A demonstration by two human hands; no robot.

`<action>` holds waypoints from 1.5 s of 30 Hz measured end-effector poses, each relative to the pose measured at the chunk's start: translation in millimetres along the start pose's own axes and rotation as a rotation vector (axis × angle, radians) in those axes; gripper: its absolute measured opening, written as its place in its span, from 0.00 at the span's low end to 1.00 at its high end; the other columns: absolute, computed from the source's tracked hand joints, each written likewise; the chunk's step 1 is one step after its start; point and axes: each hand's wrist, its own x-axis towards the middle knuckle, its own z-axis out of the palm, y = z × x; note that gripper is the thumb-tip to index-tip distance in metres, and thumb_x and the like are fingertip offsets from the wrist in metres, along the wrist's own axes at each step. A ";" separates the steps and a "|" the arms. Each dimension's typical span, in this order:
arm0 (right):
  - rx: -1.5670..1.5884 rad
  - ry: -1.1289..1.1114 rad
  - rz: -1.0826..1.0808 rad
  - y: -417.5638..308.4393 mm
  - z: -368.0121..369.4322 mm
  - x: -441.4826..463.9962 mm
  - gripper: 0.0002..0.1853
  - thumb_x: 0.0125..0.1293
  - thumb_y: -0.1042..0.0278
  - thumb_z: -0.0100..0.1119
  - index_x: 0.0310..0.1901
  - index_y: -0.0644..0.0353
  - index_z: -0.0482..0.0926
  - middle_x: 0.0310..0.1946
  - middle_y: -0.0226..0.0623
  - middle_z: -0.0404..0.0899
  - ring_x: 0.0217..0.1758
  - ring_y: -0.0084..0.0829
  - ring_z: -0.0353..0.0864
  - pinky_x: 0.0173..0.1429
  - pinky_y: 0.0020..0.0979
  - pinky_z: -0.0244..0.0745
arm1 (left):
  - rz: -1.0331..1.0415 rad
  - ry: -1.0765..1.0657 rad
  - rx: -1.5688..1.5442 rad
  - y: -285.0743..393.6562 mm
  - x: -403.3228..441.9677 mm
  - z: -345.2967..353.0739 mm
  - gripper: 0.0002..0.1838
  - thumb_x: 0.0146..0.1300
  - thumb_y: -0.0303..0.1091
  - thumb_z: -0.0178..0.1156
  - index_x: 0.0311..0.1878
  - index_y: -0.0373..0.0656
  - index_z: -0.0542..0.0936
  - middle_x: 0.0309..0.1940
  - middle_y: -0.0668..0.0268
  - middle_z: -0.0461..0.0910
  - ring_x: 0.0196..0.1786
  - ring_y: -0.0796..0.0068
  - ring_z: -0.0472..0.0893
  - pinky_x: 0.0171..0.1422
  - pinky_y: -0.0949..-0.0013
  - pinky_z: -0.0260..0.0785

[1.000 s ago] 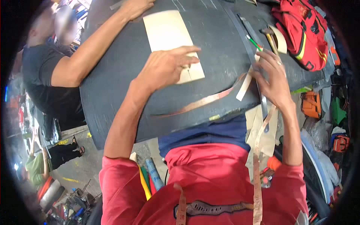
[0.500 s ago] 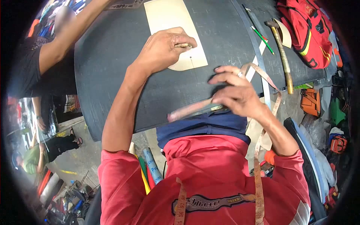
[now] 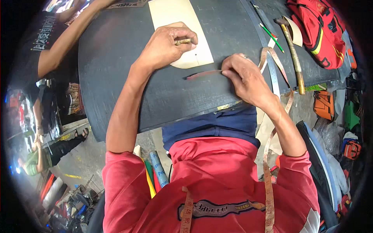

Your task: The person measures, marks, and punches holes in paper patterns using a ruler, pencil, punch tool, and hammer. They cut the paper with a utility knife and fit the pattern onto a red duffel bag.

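The left hand (image 3: pixel 165 44) grasps one short rod (image 3: pixel 183 41) over one cream card (image 3: pixel 171 13); beside the card, the right hand (image 3: pixel 248 79) pinches one measuring tape (image 3: pixel 206 73).

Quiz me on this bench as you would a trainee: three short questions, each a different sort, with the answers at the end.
1. True or false: the hammer lies between the green pencil and the red bag.
2. What does the right hand pinch? a) the hammer b) the tape c) the green pencil
3. What lies partly under the left hand?

Key: 1 true; 2 b; 3 the cream sheet.
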 end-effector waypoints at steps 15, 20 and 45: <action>0.112 0.035 0.344 11.4 -17.3 39.0 0.10 0.72 0.66 0.69 0.46 0.65 0.86 0.32 0.39 0.85 0.34 0.28 0.80 0.43 0.35 0.76 | -0.085 -0.040 -0.001 5.0 1.5 -6.4 0.12 0.66 0.40 0.75 0.44 0.42 0.93 0.39 0.65 0.87 0.41 0.70 0.84 0.50 0.66 0.76; 0.072 0.020 0.396 12.2 -17.1 40.5 0.09 0.72 0.67 0.68 0.46 0.64 0.87 0.34 0.41 0.88 0.36 0.31 0.84 0.46 0.35 0.78 | -0.103 -0.054 0.027 7.2 1.5 -3.8 0.09 0.70 0.34 0.71 0.48 0.41 0.93 0.44 0.69 0.89 0.48 0.76 0.85 0.61 0.70 0.76; 0.029 0.040 0.397 16.9 -17.1 38.7 0.10 0.71 0.65 0.68 0.45 0.63 0.88 0.36 0.44 0.89 0.38 0.39 0.86 0.47 0.40 0.78 | -0.216 -0.028 0.014 16.9 -1.5 -5.2 0.17 0.58 0.35 0.82 0.27 0.39 0.81 0.27 0.69 0.81 0.31 0.81 0.78 0.38 0.68 0.70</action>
